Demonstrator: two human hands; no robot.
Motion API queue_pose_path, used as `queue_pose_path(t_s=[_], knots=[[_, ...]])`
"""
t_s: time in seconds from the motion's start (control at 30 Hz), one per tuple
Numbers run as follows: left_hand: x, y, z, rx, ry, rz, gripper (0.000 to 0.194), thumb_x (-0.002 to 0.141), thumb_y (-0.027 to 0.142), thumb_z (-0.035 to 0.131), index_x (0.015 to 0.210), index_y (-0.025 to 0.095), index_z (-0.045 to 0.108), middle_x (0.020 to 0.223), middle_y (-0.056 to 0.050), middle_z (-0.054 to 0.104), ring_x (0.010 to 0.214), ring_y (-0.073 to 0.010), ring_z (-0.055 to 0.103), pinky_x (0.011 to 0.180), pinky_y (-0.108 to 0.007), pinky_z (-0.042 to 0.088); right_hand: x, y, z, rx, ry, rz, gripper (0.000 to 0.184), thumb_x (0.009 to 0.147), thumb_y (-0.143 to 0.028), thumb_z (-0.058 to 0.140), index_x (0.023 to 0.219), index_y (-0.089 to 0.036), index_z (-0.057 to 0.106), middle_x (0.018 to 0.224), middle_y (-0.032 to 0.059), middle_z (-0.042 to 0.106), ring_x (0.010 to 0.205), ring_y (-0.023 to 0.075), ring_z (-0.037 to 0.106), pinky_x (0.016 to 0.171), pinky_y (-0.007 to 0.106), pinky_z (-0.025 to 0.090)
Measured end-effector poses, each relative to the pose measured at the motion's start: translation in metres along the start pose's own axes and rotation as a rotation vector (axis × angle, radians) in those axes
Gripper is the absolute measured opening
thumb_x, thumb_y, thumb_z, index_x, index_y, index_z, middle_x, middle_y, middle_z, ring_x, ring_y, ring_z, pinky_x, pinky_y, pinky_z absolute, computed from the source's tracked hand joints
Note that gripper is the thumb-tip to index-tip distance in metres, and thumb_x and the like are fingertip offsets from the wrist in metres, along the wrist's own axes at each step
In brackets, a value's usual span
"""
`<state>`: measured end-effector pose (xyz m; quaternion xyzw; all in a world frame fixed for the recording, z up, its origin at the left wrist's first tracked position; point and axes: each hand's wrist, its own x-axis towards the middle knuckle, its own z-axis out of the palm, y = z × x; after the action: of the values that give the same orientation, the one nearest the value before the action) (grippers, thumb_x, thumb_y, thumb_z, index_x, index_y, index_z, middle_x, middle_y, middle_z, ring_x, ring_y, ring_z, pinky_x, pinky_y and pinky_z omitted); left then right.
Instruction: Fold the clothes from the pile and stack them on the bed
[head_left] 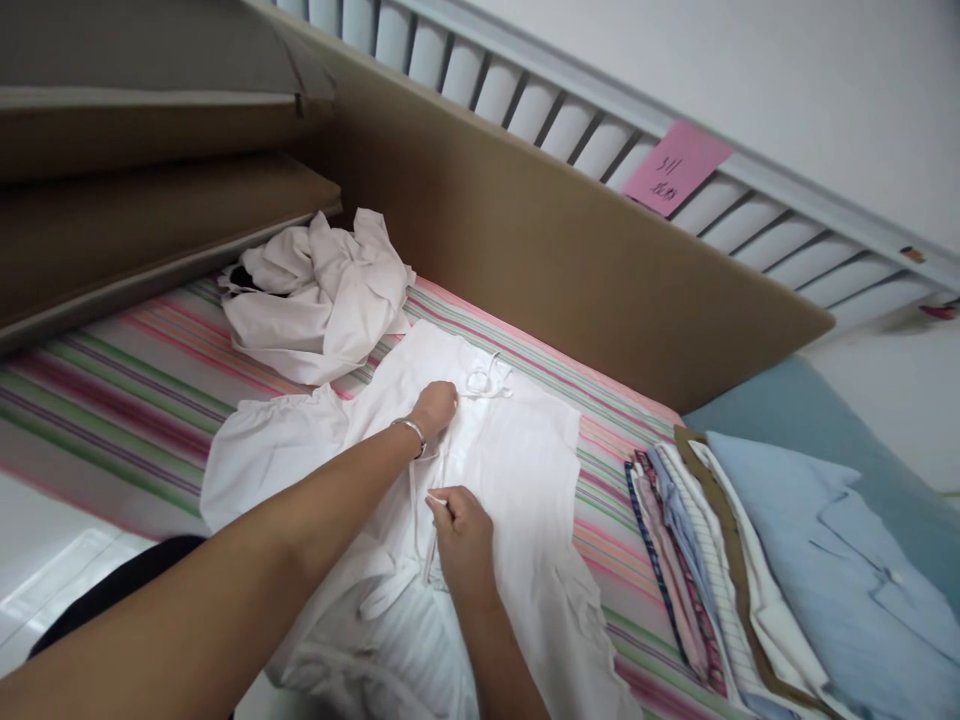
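Note:
A white garment (pixel 525 460) with gathered sleeves and thin ties lies spread on the striped bed cover (pixel 165 400). My left hand (pixel 435 408), with a bracelet at the wrist, is closed at the garment's front opening, just left of a small tied bow (pixel 480 382). Lower down the same opening, my right hand (pixel 461 525) pinches the white cloth edge or a tie between thumb and finger. Exactly which part each hand grips is partly hidden by the fingers. The garment's lower part is bunched toward me.
A crumpled white cloth (pixel 322 295) lies behind on the left. Folded clothes (pixel 739 570) are stacked at the right, a light blue shirt (pixel 862 540) on the end. A brown board (pixel 540 230) leans against the white rails; a pink note (pixel 677 167) hangs there. Brown panels (pixel 165 220) stand left.

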<state>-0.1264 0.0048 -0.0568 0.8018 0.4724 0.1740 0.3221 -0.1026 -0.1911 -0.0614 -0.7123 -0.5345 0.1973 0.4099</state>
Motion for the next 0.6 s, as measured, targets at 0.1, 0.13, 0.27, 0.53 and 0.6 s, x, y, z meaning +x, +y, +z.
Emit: queue_pose_path(t_s=[0.1,0.13,0.27,0.53,0.6], knots=[[-0.017,-0.009,-0.013,-0.05,0.02,0.097,0.036,0.075,0.005,0.049,0.107,0.013,0.063,0.103,-0.01,0.066,0.094,-0.0174,0.062,0.085,-0.025,0.046,0.001,0.004,-0.023,0.057,0.081,0.126,0.03,0.08,-0.035,0.052,0.101,-0.018,0.066,0.087,0.0039,0.068,0.074,0.0163,0.062,0.07,0.029,0.048],[-0.027,-0.015,-0.021,-0.061,0.036,0.15,0.039,0.075,0.006,0.051,0.112,0.014,0.06,0.108,-0.01,0.064,0.098,-0.0178,0.06,0.089,-0.027,0.045,-0.002,0.006,-0.035,0.063,0.119,0.173,0.037,0.08,-0.039,0.052,0.108,-0.018,0.063,0.089,0.0048,0.068,0.075,0.0172,0.063,0.071,0.03,0.048],[-0.087,-0.056,-0.067,-0.077,0.152,0.352,0.038,0.075,0.012,0.054,0.112,0.017,0.059,0.118,-0.01,0.059,0.113,-0.0217,0.052,0.101,-0.037,0.038,-0.036,0.027,-0.095,-0.038,0.305,0.308,0.05,0.074,-0.051,0.052,0.109,-0.017,0.063,0.106,0.0107,0.066,0.092,0.0235,0.062,0.082,0.035,0.047],[-0.216,-0.177,-0.155,-0.268,0.548,-0.289,0.039,0.07,0.022,0.061,0.108,0.014,0.056,0.112,-0.009,0.062,0.1,-0.0233,0.059,0.089,-0.035,0.046,-0.144,0.081,-0.153,-0.085,0.569,0.664,0.066,0.062,-0.056,0.053,0.114,-0.015,0.059,0.108,0.0134,0.065,0.1,0.0304,0.059,0.09,0.04,0.043],[-0.23,-0.185,-0.16,-0.422,0.58,-0.458,0.035,0.069,0.021,0.063,0.103,0.012,0.057,0.1,-0.008,0.067,0.091,-0.0222,0.062,0.077,-0.032,0.051,-0.156,0.084,-0.152,-0.008,0.607,0.71,0.063,0.061,-0.056,0.055,0.109,-0.016,0.061,0.106,0.0122,0.066,0.099,0.0302,0.06,0.088,0.04,0.044]])
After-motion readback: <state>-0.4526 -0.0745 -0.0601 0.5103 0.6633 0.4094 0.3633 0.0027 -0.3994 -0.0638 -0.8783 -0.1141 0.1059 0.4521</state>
